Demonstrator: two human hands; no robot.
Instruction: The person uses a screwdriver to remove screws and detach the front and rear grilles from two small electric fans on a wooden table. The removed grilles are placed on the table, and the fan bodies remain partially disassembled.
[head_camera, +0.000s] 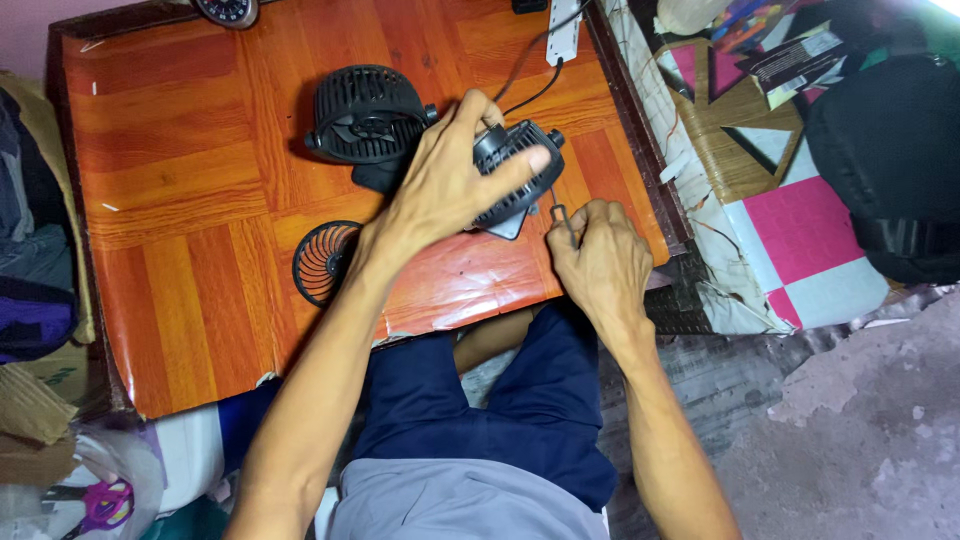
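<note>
My left hand (455, 180) rests over a small black fan body (520, 170) on the orange wood-pattern table (180, 200), fingers spread across its round housing. My right hand (600, 265) pinches a thin metal tool (558, 212) whose tip points at the fan's lower right edge. A second black fan (365, 115) with its grille on stands just left of the held one. A loose round black grille (322, 262) lies flat near the table's front edge, partly under my left forearm.
A black cable (530, 75) runs from the fans to a white power strip (565, 30) at the table's back. A round dial object (228, 10) sits at the back left. Papers, a black bag (890, 150) and patterned flooring lie to the right; cloth piles at left.
</note>
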